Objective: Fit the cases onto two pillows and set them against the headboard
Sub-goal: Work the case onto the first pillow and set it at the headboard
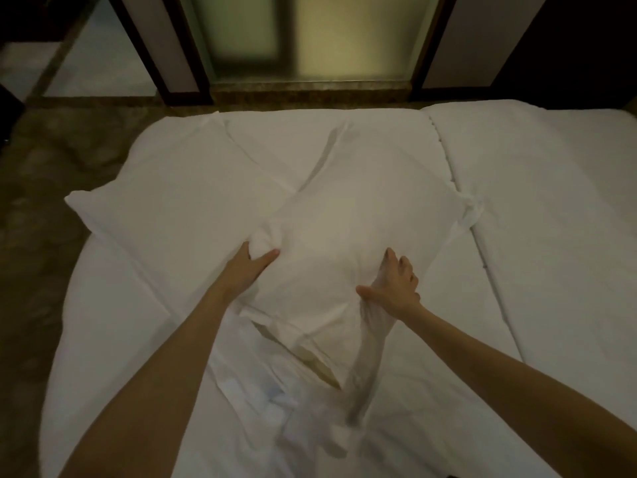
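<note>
A plump white pillow [348,232] is lying in the middle of a wide bed covered in white sheets [537,243], with a thin white fabric pillowcase [303,326] bunched loosely around its near end. The person's left hand [250,267] is gripping the pillow's left near corner, thumb and fingers closing around a wad of white cloth. The right hand [394,288] is pinching a gathered fold of the pillowcase between thumb and curled fingers, and that fold is trailing down in a motion-blurred strip. A second white pillow [179,208] is lying just to the left, touching the first. Beyond the bed, a dark-framed frosted glass panel [310,36] is standing above a brown floor [44,160].
</note>
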